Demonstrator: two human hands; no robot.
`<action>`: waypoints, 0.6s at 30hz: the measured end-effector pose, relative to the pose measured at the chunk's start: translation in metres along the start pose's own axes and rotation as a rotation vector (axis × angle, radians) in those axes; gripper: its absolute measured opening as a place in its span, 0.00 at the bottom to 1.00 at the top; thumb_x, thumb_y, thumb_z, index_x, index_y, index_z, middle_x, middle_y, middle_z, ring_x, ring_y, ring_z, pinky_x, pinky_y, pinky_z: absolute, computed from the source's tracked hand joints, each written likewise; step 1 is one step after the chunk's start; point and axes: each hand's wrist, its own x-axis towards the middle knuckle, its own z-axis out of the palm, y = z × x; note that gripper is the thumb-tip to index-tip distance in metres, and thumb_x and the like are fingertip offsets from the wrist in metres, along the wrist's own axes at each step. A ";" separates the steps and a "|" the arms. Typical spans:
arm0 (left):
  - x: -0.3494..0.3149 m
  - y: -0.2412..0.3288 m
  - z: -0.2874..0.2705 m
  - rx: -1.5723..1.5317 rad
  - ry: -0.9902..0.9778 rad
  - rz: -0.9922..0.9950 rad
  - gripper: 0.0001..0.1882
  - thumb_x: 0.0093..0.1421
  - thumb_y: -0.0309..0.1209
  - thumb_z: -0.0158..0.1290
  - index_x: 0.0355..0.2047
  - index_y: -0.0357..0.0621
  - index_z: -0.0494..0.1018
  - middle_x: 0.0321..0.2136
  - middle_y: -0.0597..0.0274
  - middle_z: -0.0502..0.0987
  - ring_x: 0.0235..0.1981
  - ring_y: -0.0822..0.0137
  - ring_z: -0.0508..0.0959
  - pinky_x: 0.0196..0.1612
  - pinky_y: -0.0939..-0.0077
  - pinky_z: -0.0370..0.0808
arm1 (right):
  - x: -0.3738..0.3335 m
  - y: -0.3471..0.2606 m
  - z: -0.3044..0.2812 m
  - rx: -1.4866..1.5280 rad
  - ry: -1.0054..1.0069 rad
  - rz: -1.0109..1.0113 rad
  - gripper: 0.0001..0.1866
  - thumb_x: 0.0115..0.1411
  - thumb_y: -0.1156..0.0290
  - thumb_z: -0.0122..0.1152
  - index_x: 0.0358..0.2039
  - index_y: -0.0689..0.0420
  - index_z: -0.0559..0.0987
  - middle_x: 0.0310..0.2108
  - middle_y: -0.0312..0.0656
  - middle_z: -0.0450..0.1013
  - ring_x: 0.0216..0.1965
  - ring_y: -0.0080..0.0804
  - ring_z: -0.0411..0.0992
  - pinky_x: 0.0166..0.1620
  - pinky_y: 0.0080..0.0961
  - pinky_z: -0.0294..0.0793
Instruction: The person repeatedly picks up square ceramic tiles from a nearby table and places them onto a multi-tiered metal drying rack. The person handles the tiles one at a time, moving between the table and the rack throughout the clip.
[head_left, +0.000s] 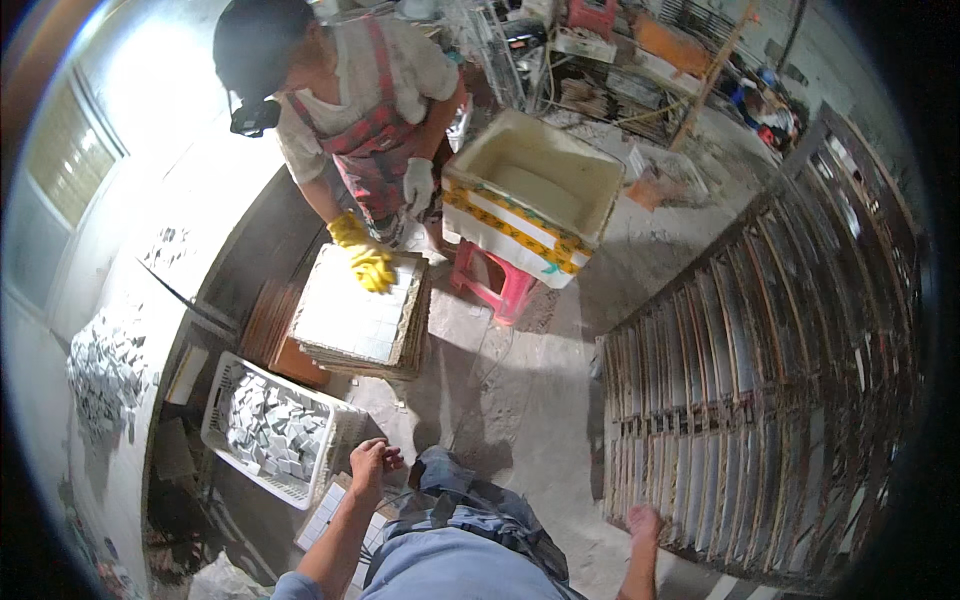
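Note:
My left hand hangs over the right end of a white plastic basket of small pale tiles. Its fingers are loosely bent and slightly apart, and no object shows in them. Below it, partly behind my forearm, lies a board with white square tiles. At the lower right my right hand is beside the near corner of a large rack of upright boards. The fingers of that hand are foreshortened, and whether they touch the rack is unclear.
Across from me a person in a plaid apron rests a yellow glove on a stack of tiled boards. A white tub stands on a red stool. Loose tiles cover the left worktable.

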 end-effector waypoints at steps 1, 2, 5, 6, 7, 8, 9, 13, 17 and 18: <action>0.000 0.000 -0.008 -0.019 0.022 0.011 0.14 0.57 0.26 0.43 0.43 0.32 0.63 0.27 0.49 0.73 0.23 0.62 0.75 0.26 0.70 0.75 | -0.015 -0.036 0.029 0.037 -0.073 -0.044 0.09 0.52 0.71 0.52 0.18 0.59 0.68 0.17 0.41 0.67 0.17 0.29 0.65 0.19 0.24 0.65; 0.002 -0.002 -0.010 -0.043 0.025 0.014 0.14 0.57 0.26 0.42 0.43 0.32 0.63 0.27 0.49 0.73 0.23 0.62 0.75 0.26 0.71 0.75 | -0.030 -0.067 0.049 0.079 -0.134 -0.101 0.09 0.53 0.71 0.52 0.19 0.58 0.67 0.17 0.42 0.67 0.18 0.28 0.67 0.19 0.24 0.67; 0.008 0.001 -0.016 -0.089 0.059 0.019 0.14 0.57 0.26 0.42 0.43 0.32 0.63 0.28 0.49 0.73 0.23 0.63 0.75 0.26 0.71 0.75 | -0.045 -0.103 0.096 0.028 -0.220 -0.137 0.09 0.53 0.72 0.51 0.19 0.57 0.65 0.18 0.43 0.67 0.19 0.27 0.67 0.19 0.23 0.66; 0.010 0.007 -0.018 -0.099 0.074 0.023 0.14 0.57 0.26 0.42 0.43 0.32 0.63 0.28 0.49 0.73 0.23 0.63 0.75 0.26 0.72 0.75 | -0.045 -0.099 0.106 -0.046 -0.247 -0.172 0.06 0.54 0.71 0.50 0.23 0.58 0.66 0.19 0.44 0.68 0.20 0.29 0.67 0.22 0.25 0.68; 0.009 0.015 -0.019 -0.069 0.104 0.012 0.13 0.57 0.25 0.42 0.42 0.33 0.63 0.28 0.49 0.73 0.25 0.61 0.76 0.27 0.72 0.75 | -0.042 -0.087 0.115 -0.121 -0.272 -0.206 0.05 0.54 0.70 0.48 0.27 0.58 0.67 0.20 0.44 0.69 0.20 0.31 0.68 0.24 0.28 0.70; 0.014 0.019 -0.025 -0.093 0.121 0.016 0.13 0.57 0.25 0.42 0.42 0.33 0.63 0.28 0.49 0.73 0.24 0.61 0.76 0.26 0.72 0.75 | -0.041 -0.074 0.128 -0.198 -0.301 -0.237 0.07 0.55 0.69 0.46 0.32 0.58 0.69 0.21 0.45 0.70 0.21 0.33 0.68 0.27 0.31 0.71; 0.017 0.022 -0.032 -0.115 0.139 0.016 0.13 0.57 0.26 0.42 0.42 0.33 0.63 0.28 0.49 0.73 0.24 0.61 0.76 0.26 0.72 0.75 | -0.045 -0.052 0.140 -0.190 -0.227 -0.207 0.08 0.55 0.68 0.44 0.31 0.59 0.69 0.21 0.46 0.70 0.20 0.35 0.68 0.26 0.33 0.71; 0.032 0.036 -0.050 -0.222 0.170 0.030 0.15 0.55 0.25 0.43 0.43 0.31 0.63 0.29 0.47 0.73 0.24 0.62 0.76 0.26 0.71 0.76 | -0.015 0.026 0.119 -0.124 -0.470 0.243 0.12 0.55 0.65 0.41 0.26 0.58 0.71 0.19 0.47 0.69 0.17 0.41 0.66 0.22 0.36 0.69; 0.061 0.053 -0.075 -0.292 0.221 -0.007 0.15 0.54 0.24 0.43 0.42 0.31 0.64 0.28 0.47 0.73 0.24 0.60 0.76 0.27 0.69 0.76 | -0.111 0.037 0.144 -1.027 -0.557 -0.150 0.03 0.49 0.73 0.51 0.25 0.55 0.73 0.22 0.43 0.71 0.20 0.40 0.69 0.21 0.34 0.68; 0.068 0.053 -0.076 -0.331 0.218 -0.017 0.14 0.54 0.24 0.43 0.42 0.32 0.64 0.28 0.48 0.73 0.24 0.60 0.76 0.27 0.69 0.77 | -0.140 0.028 0.160 -0.872 -0.230 0.197 0.08 0.46 0.83 0.52 0.27 0.58 0.74 0.28 0.44 0.73 0.26 0.40 0.72 0.26 0.33 0.73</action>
